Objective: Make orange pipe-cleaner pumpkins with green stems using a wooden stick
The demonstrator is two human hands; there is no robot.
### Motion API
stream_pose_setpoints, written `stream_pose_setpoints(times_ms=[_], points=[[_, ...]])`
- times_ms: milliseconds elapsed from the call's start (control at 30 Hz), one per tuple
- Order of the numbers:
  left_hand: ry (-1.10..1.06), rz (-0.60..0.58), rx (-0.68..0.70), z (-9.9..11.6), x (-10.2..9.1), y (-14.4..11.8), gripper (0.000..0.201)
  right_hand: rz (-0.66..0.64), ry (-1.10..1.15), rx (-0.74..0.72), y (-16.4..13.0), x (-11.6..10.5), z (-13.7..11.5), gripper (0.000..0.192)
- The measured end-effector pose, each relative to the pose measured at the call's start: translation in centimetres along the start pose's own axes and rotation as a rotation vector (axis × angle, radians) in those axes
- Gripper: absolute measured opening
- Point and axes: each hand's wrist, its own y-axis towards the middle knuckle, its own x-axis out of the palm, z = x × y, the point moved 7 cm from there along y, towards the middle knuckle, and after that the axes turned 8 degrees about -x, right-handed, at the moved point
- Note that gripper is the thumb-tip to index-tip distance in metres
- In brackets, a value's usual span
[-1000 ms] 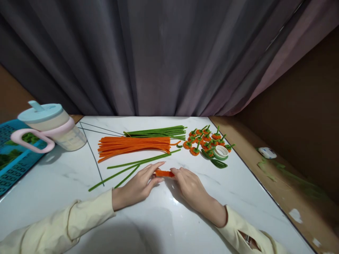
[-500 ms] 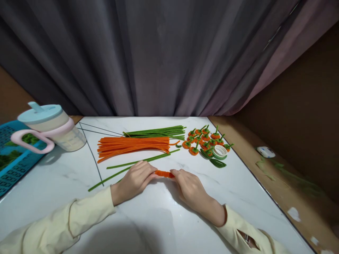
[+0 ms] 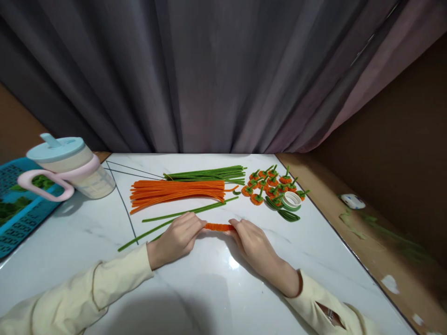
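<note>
Between my two hands stretches a short orange coil of pipe cleaner [image 3: 219,227], ridged like a spring. My left hand [image 3: 182,234] pinches its left end, and my right hand [image 3: 252,240] pinches its right end; the fingertips partly hide both ends. Beyond my hands lies a bundle of straight orange pipe cleaners [image 3: 178,191], with a bundle of green pipe cleaners [image 3: 209,173] behind it. Loose green pipe cleaners [image 3: 188,212] run slantwise beside and under my left hand. Several small orange pumpkins with green stems [image 3: 257,199] sit together at the right.
Near the pumpkins are a roll of tape [image 3: 291,200] and dark green leaf-shaped loops [image 3: 289,216]. A lidded cup with a pink handle [image 3: 94,179] stands at the left beside a blue basket [image 3: 16,237]. A grey curtain [image 3: 206,79] hangs along the table's far edge.
My right hand has shifted slightly right, and the visible stretch of orange coil is longer and thinner. The whole view has moved a little; other things stay in place.
</note>
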Motion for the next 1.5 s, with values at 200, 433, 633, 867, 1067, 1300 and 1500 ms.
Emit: stream_pose_setpoints(times_ms=[200,433,633,867,1067,1300,1500], points=[[0.07,-0.063,0.043,0.5,0.5,0.1,0.019,-0.048,-0.075,-0.12,0.2,-0.1,-0.7,0.022],[0.244,-0.134,0.167,1.5,0.7,0.7,0.033,-0.067,-0.124,-0.167,0.3,0.0,-1.0,0.03],[0.293,-0.168,0.106,1.9,1.2,0.5,0.031,-0.059,-0.111,-0.161,0.3,0.1,-1.3,0.026],[0.158,-0.228,0.016,2.1,2.1,0.5,0.039,-0.067,-0.086,-0.172,0.9,-0.3,-2.2,0.026],[-0.003,-0.273,-0.11,2.0,3.2,0.5,0.049,-0.099,-0.002,-0.152,0.9,0.2,-2.6,0.027],[-0.186,-0.266,-0.224,1.9,3.0,1.0,0.056,-0.132,0.057,-0.154,0.8,0.4,-2.7,0.022],[-0.387,-0.414,-0.318,1.1,2.9,1.3,0.066,-0.217,0.112,-0.119,0.4,0.7,-2.2,0.028]])
